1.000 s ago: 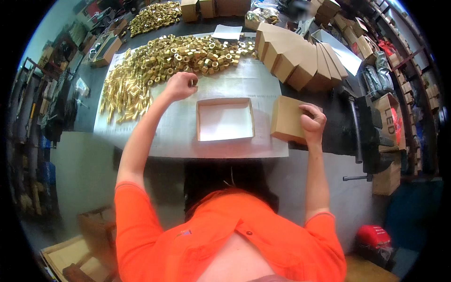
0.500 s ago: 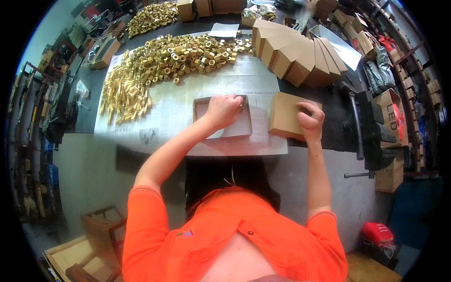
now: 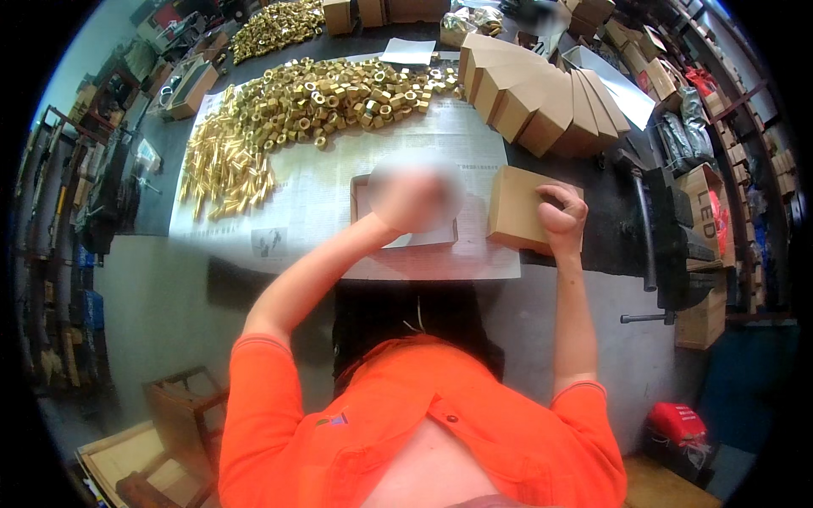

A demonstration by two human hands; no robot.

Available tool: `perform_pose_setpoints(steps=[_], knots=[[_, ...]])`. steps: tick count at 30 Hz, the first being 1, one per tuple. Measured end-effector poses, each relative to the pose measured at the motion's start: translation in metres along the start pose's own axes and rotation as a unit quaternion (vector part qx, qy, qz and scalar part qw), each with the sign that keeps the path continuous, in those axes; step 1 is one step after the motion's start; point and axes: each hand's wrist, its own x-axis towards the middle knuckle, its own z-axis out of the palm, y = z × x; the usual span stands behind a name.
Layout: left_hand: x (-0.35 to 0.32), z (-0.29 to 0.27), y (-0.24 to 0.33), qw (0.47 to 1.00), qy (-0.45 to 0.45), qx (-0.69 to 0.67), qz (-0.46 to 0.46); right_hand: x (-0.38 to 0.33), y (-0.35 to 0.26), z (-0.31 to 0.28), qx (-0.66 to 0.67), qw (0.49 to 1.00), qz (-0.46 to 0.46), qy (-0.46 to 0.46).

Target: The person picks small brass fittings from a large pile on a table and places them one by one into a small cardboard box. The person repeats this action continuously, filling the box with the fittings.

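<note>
My left hand (image 3: 415, 199) is blurred and hovers over a shallow open cardboard box (image 3: 358, 207) with a white inside, in the middle of the paper-covered table. The blur hides whether it holds anything. My right hand (image 3: 561, 213) is curled on the right edge of a closed brown cardboard box (image 3: 514, 207) just right of the open one. Beyond both boxes, a broad heap of brass nuts (image 3: 339, 93) is spread across the paper.
A pile of longer brass fittings (image 3: 224, 169) lies at the left of the paper sheet (image 3: 313, 207). A fanned row of brown boxes (image 3: 542, 102) stands at the back right. A dark vise (image 3: 665, 237) sits on the right table edge. Shelves line both sides.
My left hand swung from the heap of brass nuts back to the open box and stays over it. My right hand has stayed on the closed brown box.
</note>
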Motion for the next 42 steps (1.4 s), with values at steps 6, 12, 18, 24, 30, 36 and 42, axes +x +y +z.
perform_pose_setpoints(steps=[6, 12, 18, 24, 30, 36, 42], knots=[[0.003, 0.002, 0.002, 1.000, 0.002, -0.001, -0.004, -0.001, -0.001, 0.000, -0.002, 1.000, 0.006, 0.000], [-0.002, 0.018, -0.009, 0.999, 0.031, 0.006, 0.017, 0.001, -0.003, 0.002, -0.013, 1.000, -0.010, -0.006], [0.000, 0.008, -0.006, 1.000, 0.003, 0.010, 0.019, 0.000, -0.005, 0.002, -0.007, 1.000, 0.023, -0.004], [0.008, -0.040, -0.026, 0.996, 0.066, -0.066, -0.006, -0.003, 0.002, 0.002, -0.024, 1.000, 0.020, 0.000], [0.021, -0.055, -0.128, 0.977, 0.117, 0.045, -0.173, 0.000, 0.000, 0.004, -0.018, 1.000, 0.021, -0.006], [0.041, -0.026, -0.138, 0.960, 0.100, 0.122, -0.232, 0.001, -0.003, 0.002, -0.028, 1.000, 0.007, 0.002], [0.026, -0.028, -0.156, 0.969, 0.171, 0.025, -0.177, 0.001, -0.004, 0.003, -0.017, 1.000, 0.014, 0.008]])
